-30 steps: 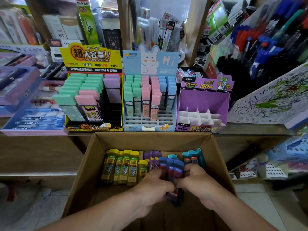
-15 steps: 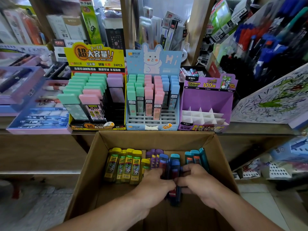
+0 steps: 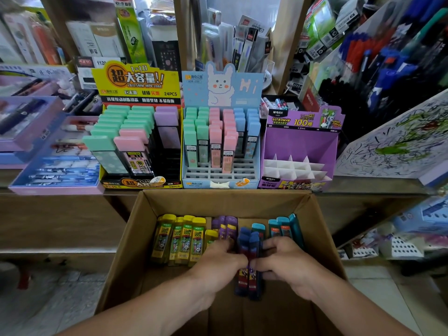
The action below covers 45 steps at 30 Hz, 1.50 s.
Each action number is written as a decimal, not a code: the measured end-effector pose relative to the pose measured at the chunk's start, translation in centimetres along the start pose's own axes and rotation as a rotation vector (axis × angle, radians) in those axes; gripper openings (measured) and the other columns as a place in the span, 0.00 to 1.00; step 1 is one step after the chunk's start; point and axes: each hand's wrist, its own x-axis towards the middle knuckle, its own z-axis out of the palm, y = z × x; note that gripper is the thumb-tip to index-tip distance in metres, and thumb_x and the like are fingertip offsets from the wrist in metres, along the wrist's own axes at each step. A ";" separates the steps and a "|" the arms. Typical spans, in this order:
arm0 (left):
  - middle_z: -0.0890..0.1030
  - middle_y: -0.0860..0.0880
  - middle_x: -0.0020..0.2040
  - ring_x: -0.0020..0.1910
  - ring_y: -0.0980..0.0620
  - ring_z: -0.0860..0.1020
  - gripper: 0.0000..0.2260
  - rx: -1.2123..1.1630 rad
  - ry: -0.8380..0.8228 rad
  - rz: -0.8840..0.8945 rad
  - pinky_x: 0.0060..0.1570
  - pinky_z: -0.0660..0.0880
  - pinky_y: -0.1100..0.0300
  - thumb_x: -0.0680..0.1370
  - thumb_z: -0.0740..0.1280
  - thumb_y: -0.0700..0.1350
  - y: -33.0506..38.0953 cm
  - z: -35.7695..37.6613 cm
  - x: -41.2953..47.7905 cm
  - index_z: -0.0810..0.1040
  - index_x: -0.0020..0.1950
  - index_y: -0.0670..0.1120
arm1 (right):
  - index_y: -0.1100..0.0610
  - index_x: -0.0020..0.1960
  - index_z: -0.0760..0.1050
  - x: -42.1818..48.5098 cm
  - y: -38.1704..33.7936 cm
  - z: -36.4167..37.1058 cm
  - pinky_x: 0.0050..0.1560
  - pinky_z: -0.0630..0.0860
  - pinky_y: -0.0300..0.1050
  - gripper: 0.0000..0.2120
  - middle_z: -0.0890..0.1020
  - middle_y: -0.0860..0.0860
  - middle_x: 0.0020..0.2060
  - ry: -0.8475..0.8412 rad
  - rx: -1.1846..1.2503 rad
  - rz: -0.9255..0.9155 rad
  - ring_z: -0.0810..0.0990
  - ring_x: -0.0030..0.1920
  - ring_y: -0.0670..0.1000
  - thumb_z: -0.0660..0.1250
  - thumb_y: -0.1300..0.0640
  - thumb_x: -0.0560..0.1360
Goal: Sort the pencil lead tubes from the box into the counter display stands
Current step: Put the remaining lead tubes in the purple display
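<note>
The left hand and the right hand are placed side by side inside the cardboard box, knuckles up, with the fingers curled. A bundle of dark blue tubes is grasped between them: it is pinched from the left by the left hand and from the right by the right hand, with the thumbs nearly meeting across its middle. The bundle lies lengthwise, caps pointing toward the counter. Both forearms enter from the lower edge.

Compared with the earlier frames, the same grasp is kept on the same bundle, in the same part of the box; only a small shift of view is noted. The other tubes have stayed in place.

Left of the hands, yellow tubes are lined up; purple tubes lie just behind the left hand, and teal tubes just behind the right hand. On the counter behind the box, three stands are set in a row: the yellow stand, the blue rabbit stand and the purple stand, in which white dividers are visible.

The fingertips are hidden under the hands and bundle. The number of tubes in the bundle cannot be told, and its label print is blurred.
</note>
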 end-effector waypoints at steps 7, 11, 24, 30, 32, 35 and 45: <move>0.80 0.53 0.57 0.56 0.56 0.78 0.18 0.084 -0.032 -0.021 0.47 0.75 0.65 0.77 0.71 0.40 -0.4 0.3 0.0 0.74 0.63 0.55 | 0.50 0.58 0.77 -0.1 0.0 0.0 0.58 0.84 0.55 0.21 0.85 0.51 0.54 -0.001 -0.015 -0.001 0.84 0.56 0.52 0.75 0.69 0.72; 0.79 0.53 0.57 0.54 0.56 0.78 0.21 0.104 -0.033 -0.023 0.43 0.76 0.66 0.76 0.72 0.36 -0.5 0.4 0.0 0.71 0.63 0.55 | 0.51 0.59 0.76 -0.2 -0.2 0.1 0.57 0.84 0.55 0.21 0.84 0.53 0.55 -0.013 0.043 0.011 0.84 0.56 0.53 0.72 0.71 0.74; 0.88 0.47 0.49 0.49 0.48 0.87 0.15 -0.314 0.024 0.002 0.52 0.83 0.48 0.76 0.74 0.40 0.4 0.1 -0.4 0.78 0.61 0.49 | 0.58 0.63 0.81 -0.6 -0.8 -0.9 0.50 0.83 0.54 0.18 0.88 0.56 0.52 -0.190 0.439 -0.059 0.87 0.54 0.56 0.67 0.73 0.77; 0.87 0.44 0.54 0.53 0.45 0.87 0.16 -0.473 -0.115 0.015 0.52 0.83 0.47 0.78 0.73 0.47 1.5 -1.2 -1.6 0.77 0.65 0.50 | 0.59 0.65 0.80 -1.4 -1.5 -1.4 0.57 0.82 0.55 0.19 0.85 0.60 0.59 -0.339 0.511 -0.174 0.85 0.60 0.59 0.69 0.69 0.75; 0.87 0.44 0.54 0.52 0.45 0.87 0.16 -0.484 -0.152 0.008 0.52 0.84 0.46 0.78 0.73 0.47 1.7 -1.6 -2.2 0.78 0.65 0.51 | 0.59 0.66 0.80 -1.8 -1.7 -1.3 0.57 0.82 0.54 0.20 0.85 0.60 0.60 -0.364 0.487 -0.216 0.84 0.61 0.59 0.70 0.68 0.75; 0.87 0.43 0.55 0.54 0.43 0.86 0.15 -0.504 -0.182 -0.017 0.56 0.82 0.41 0.77 0.73 0.47 1.8 -2.2 -2.9 0.80 0.64 0.51 | 0.58 0.66 0.80 -2.4 -2.0 -1.1 0.54 0.83 0.50 0.21 0.85 0.58 0.59 -0.354 0.444 -0.267 0.85 0.60 0.57 0.72 0.66 0.74; 0.87 0.42 0.55 0.55 0.41 0.86 0.18 -0.448 -0.241 0.012 0.51 0.84 0.47 0.74 0.75 0.47 2.9 -4.5 -4.1 0.81 0.64 0.49 | 0.53 0.61 0.83 -4.3 -3.6 -0.5 0.55 0.83 0.49 0.16 0.88 0.50 0.55 -0.174 0.238 -0.460 0.86 0.57 0.50 0.75 0.57 0.73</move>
